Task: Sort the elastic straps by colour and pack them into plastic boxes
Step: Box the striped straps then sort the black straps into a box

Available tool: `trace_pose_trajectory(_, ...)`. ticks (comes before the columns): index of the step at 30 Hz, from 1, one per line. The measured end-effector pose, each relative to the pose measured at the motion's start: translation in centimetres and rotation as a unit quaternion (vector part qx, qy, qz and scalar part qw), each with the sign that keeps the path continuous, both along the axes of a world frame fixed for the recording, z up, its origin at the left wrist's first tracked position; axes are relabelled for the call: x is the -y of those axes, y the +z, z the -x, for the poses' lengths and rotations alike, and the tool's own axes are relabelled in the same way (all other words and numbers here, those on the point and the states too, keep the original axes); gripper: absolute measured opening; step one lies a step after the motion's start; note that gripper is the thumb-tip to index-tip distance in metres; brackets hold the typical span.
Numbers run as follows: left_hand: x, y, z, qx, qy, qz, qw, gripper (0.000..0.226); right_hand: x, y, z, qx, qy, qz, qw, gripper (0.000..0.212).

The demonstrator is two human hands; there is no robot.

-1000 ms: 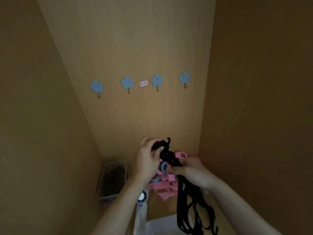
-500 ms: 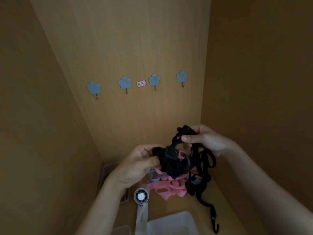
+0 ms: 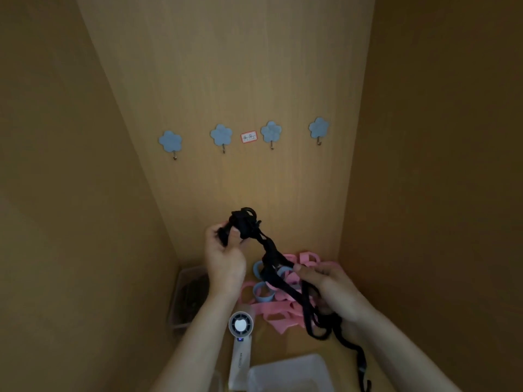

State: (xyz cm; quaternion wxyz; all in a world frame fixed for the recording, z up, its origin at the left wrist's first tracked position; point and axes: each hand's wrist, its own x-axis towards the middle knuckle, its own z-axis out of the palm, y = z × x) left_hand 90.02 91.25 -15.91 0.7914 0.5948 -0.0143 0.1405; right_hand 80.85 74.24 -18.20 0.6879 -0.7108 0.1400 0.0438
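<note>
Wood panelling [image 3: 226,66] closed in the nook on three sides. Down low, a white box [image 3: 288,372] sat nearest the camera, and a clear box [image 3: 184,281] with dark stuff inside sat in the left corner. Pink and blue straps [image 3: 280,312] lay heaped against the back wall. Above that heap, the left hand [image 3: 225,264] was curled round the bunched end of the black straps [image 3: 271,250], while the right hand [image 3: 331,287] pinched them lower down, tails dangling just right of the white box. A handheld fan [image 3: 240,325] lay between the forearms. Four blue flower hooks [image 3: 221,134] and a tiny label [image 3: 249,136] were up on the wall.
</note>
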Motion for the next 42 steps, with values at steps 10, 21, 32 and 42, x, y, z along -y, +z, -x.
trace_pose_trajectory(10,-3.3,3.8,-1.9,0.106,0.124,-0.066,0.984,0.021,2.6,-2.3,0.4,-0.071,-0.149,-0.359,0.919,0.022)
trace_pose_trajectory(21,-5.5,4.9,0.5,-0.046,-0.170,0.233,0.956,0.027,5.7,-4.5,-4.2,0.001,-0.403,-0.284,0.870,0.025)
trace_pose_trajectory(32,-7.1,1.1,-4.0,0.033,-0.071,-0.564,0.822,0.014,1.8,5.8,-2.1,0.336,-0.257,0.051,0.905,0.015)
trace_pose_trajectory(42,-4.0,1.7,1.3,0.000,-0.668,0.053,0.742,0.029,3.7,7.4,-9.0,0.304,-0.173,-0.027,0.936,0.012)
